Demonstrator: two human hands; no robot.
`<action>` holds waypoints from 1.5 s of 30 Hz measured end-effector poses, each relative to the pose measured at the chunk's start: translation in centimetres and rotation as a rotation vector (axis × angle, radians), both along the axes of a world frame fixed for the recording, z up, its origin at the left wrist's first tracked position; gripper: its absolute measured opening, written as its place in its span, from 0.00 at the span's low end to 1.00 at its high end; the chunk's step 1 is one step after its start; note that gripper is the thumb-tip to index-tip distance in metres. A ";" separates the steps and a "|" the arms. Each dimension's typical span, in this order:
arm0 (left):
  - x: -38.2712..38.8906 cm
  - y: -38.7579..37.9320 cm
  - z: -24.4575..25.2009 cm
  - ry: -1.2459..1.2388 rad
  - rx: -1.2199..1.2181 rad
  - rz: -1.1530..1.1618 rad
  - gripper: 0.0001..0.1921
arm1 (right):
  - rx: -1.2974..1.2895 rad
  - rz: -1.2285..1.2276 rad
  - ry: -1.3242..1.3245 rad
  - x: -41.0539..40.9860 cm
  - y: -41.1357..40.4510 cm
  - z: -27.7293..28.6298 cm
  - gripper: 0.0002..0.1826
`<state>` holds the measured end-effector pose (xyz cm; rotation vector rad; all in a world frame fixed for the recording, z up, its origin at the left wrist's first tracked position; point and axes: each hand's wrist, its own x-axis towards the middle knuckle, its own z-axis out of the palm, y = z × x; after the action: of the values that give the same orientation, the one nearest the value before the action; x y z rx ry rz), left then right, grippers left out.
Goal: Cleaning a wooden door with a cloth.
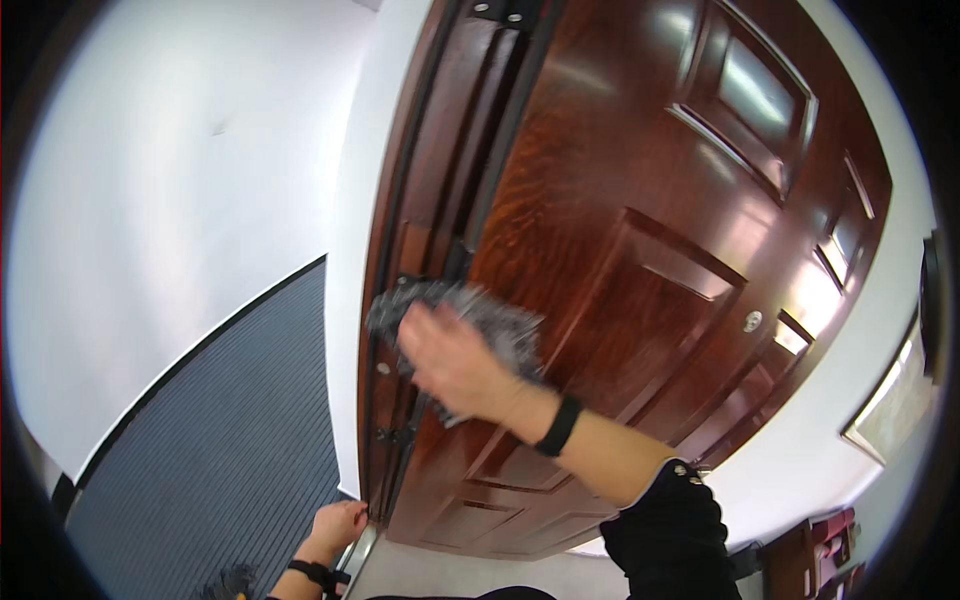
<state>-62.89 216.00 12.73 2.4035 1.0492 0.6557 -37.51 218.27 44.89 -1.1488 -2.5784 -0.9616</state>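
My right hand (457, 367), slightly blurred, presses a fluffy grey cloth (502, 322) against the hinge side of a glossy reddish-brown wooden door (577, 300). Beneath and around the cloth runs the dark wooden door frame (390, 300), with a black seal strip along it. The cloth hides part of the frame and the door's edge. Lower down, my left hand (341, 525) has its fingers curled at the outer edge of the frame, near the floor in this view. Whether it grips that edge is not clear. Both wrists wear black bands.
A white wall with dark ribbed lower panelling (232, 420) lies left of the frame. A metal hinge (499, 11) shows at the top. Right of the door are a framed picture (889, 397) and brown wooden furniture (795, 562). Pale floor (450, 566) extends below the door.
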 end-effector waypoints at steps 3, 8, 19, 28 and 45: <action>-0.7 -1.5 -0.8 0.053 -0.073 0.024 0.08 | -0.127 0.080 0.066 2.5 -0.7 -7.3 0.30; -8.5 -6.2 -6.4 0.315 -0.238 0.182 0.14 | -0.079 0.068 0.011 7.0 -5.8 -7.6 0.29; -21.2 -15.6 -14.7 0.261 -0.205 0.263 0.22 | 0.586 -0.339 0.165 22.6 -20.4 -0.4 0.32; -27.5 -18.3 -6.6 0.458 -0.264 0.247 0.20 | 1.102 -0.721 0.580 34.7 -30.0 1.0 0.28; -25.3 -5.1 -2.1 0.535 -0.314 0.156 0.18 | 0.801 -0.785 0.980 21.5 -22.6 -21.6 0.22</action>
<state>-88.15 210.90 10.67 2.2747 1.4359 -0.1253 -16.00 195.66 23.29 -1.7281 -0.8431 -1.0002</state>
